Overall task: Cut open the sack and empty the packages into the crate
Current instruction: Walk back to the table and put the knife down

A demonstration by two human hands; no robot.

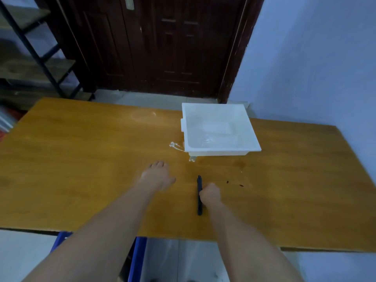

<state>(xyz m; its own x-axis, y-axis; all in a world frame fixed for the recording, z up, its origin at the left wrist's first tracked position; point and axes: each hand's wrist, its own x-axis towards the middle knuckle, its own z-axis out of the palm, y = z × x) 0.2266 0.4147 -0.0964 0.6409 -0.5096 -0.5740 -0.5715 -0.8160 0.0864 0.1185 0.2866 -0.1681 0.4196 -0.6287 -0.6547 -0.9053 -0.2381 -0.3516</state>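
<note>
right hand [210, 193] fisted on dark cutter [199, 195] | left hand [157, 176] spread flat on bench [81, 159] | crate [217, 129] empty, no sack visible | risk: blade could nick left hand nearby

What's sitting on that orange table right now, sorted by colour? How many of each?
White: 2, the crate and a small scrap of string beside it
Black: 1, the cutter, gripped by the right hand
Total: 3

The left hand rests open on the table. No sack is in view.
</note>
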